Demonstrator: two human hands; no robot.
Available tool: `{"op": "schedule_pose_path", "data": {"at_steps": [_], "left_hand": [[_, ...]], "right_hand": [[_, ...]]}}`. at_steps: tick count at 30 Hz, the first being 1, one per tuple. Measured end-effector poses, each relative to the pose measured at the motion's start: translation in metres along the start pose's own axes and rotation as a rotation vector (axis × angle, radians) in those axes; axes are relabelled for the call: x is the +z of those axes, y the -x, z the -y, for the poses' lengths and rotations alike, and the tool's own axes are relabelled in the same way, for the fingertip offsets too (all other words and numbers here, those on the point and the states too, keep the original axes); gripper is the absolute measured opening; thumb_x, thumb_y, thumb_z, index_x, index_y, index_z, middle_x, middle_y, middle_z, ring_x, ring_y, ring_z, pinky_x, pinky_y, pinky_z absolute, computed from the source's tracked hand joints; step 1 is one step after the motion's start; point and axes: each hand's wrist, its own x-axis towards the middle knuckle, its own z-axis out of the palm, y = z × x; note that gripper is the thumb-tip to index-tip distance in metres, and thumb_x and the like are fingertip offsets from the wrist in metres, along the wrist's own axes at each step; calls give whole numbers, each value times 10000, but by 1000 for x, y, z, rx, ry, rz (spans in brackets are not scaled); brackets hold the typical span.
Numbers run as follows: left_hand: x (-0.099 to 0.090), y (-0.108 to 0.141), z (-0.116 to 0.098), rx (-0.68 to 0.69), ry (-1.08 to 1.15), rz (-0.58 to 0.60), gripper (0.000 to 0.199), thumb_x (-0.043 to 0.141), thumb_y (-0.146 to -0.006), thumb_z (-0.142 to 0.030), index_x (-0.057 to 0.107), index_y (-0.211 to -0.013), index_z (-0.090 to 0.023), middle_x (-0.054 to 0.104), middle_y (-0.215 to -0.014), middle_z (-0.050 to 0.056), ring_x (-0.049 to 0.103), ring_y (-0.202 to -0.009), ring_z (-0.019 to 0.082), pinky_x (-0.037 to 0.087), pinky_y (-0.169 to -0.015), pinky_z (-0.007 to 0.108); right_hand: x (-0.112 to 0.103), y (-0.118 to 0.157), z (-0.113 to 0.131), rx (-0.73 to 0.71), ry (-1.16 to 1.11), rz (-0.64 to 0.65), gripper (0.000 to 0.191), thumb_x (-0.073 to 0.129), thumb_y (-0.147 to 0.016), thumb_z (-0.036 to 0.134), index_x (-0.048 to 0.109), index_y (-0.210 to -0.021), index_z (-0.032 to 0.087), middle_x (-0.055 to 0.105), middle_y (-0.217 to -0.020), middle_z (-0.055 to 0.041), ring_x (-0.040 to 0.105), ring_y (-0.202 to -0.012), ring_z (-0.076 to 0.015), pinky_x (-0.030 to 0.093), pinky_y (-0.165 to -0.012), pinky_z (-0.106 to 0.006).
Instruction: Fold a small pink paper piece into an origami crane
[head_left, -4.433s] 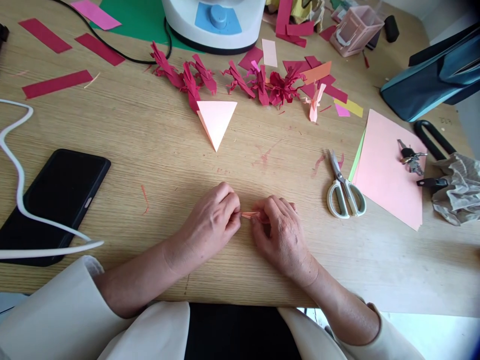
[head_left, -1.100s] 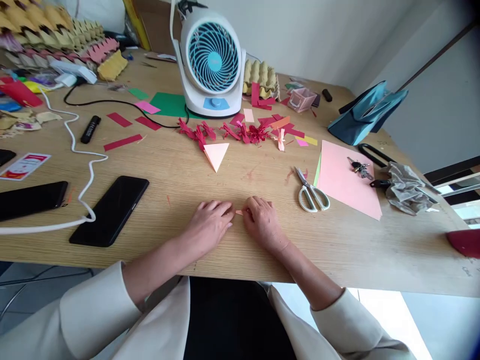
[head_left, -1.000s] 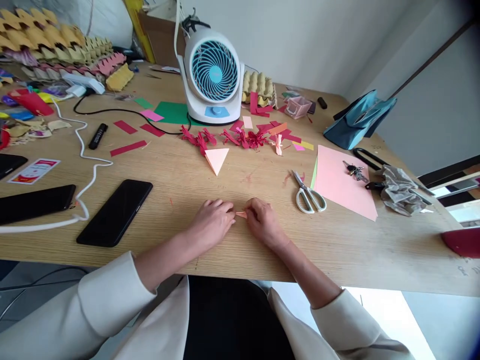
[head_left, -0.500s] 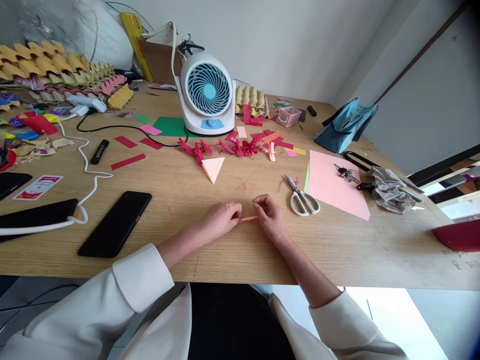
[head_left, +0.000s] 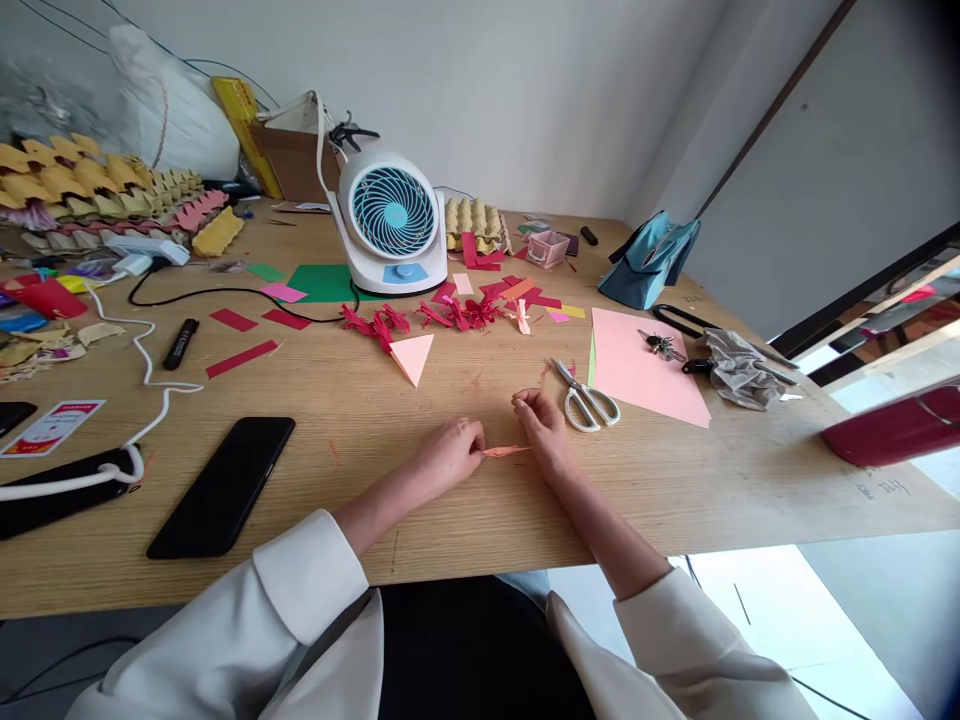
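Observation:
A narrow, crumpled orange paper strip (head_left: pixel 505 451) stretches between my two hands, low over the table. My left hand (head_left: pixel 456 447) pinches its left end, fingers closed. The strip's right end runs in under the curled fingers of my right hand (head_left: pixel 545 428); the exact contact there is hidden. Beside that hand lie white-handled scissors (head_left: pixel 589 402), blades pointing away. Farther off, a pale pink folded paper triangle (head_left: pixel 413 357) rests near several red twisted paper pieces (head_left: pixel 457 315) and a pale pink twisted one (head_left: pixel 520 315).
Behind the paper scraps stands a white fan (head_left: pixel 394 220). A black phone (head_left: pixel 225 487) lies to the left, near a white cable (head_left: pixel 150 375). To the right are pink paper sheets (head_left: pixel 637 375) with keys (head_left: pixel 661 346) on top, a blue bag (head_left: pixel 649 262) and a dark red object (head_left: pixel 896 425).
The view has turned slightly to the right. My hands are a little farther apart, and more of the orange strip shows between them, looking more crumpled.

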Motion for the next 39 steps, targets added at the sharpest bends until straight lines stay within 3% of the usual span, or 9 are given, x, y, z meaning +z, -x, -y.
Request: {"op": "schedule_pose_path", "data": {"at_steps": [4, 6, 9, 11, 16, 20, 25, 33, 39], "left_hand": [[-10, -13, 9, -80, 412, -70, 95, 651, -748, -242, 603, -708, -170, 614, -670, -7, 546, -627, 135, 378, -594, 245], [-12, -21, 10, -103, 688, -145, 192, 688, -716, -317, 574, -692, -164, 565, -637, -28, 498, -596, 107, 355, -570, 226], [-6, -29, 5, -167, 1069, -113, 289, 728, -666, -380, 553, -735, -160, 523, -614, -52, 430, -536, 70, 324, -531, 205], [4, -30, -1, -211, 1205, -101, 340, 766, -620, -380, 535, -735, -158, 522, -602, -56, 431, -528, 59, 335, -536, 195], [20, -29, -6, -186, 1219, -52, 391, 811, -603, -402, 546, -737, -148, 568, -593, -35, 449, -503, 54, 330, -511, 196], [16, -27, 0, -115, 1152, -69, 426, 783, -663, -489, 586, -824, -147, 603, -660, -13, 491, -532, 71, 377, -500, 204], [9, -27, 9, -108, 1098, -109, 395, 764, -690, -489, 600, -773, -139, 570, -677, -17, 459, -513, 58, 367, -454, 196], [12, -27, 9, -96, 1066, -160, 356, 718, -741, -469, 579, -744, -141, 537, -653, -27, 435, -483, 50, 358, -435, 193], [12, -25, 8, -73, 1077, -132, 377, 753, -701, -477, 621, -817, -144, 586, -711, -6, 476, -545, 74, 398, -453, 195]], "right_hand": [[-6, -3, 1, 3, -124, -122, 274, 598, -850, 464, 609, -946, 208, 595, -927, -21, 531, -819, -143, 422, -757, -262], [-4, -3, 1, 50, -198, -43, 309, 596, -852, 491, 631, -958, 204, 605, -915, -29, 535, -772, -140, 427, -715, -262], [3, 0, 2, 88, -215, 95, 339, 635, -826, 502, 654, -974, 198, 633, -903, -39, 543, -739, -142, 428, -681, -262], [7, 2, 3, 91, -196, 128, 331, 656, -807, 507, 652, -920, 195, 632, -839, -24, 531, -697, -138, 419, -657, -261], [8, 3, 2, 90, -148, 135, 319, 669, -801, 494, 594, -745, 189, 549, -648, 22, 460, -589, -115, 376, -600, -253], [7, 2, -1, 44, -51, 176, 318, 663, -811, 483, 572, -728, 190, 553, -656, 14, 468, -598, -122, 372, -599, -259], [11, 4, -1, 19, 99, 197, 342, 642, -821, 499, 542, -706, 193, 505, -618, 25, 408, -561, -113, 326, -545, -254], [11, 6, 11, 42, 62, 271, 386, 619, -816, 558, 568, -737, 184, 530, -655, 15, 439, -597, -118, 362, -578, -254], [12, 9, 10, 17, 151, 226, 374, 596, -831, 540, 538, -700, 195, 513, -616, 15, 411, -572, -120, 334, -538, -254]]}}
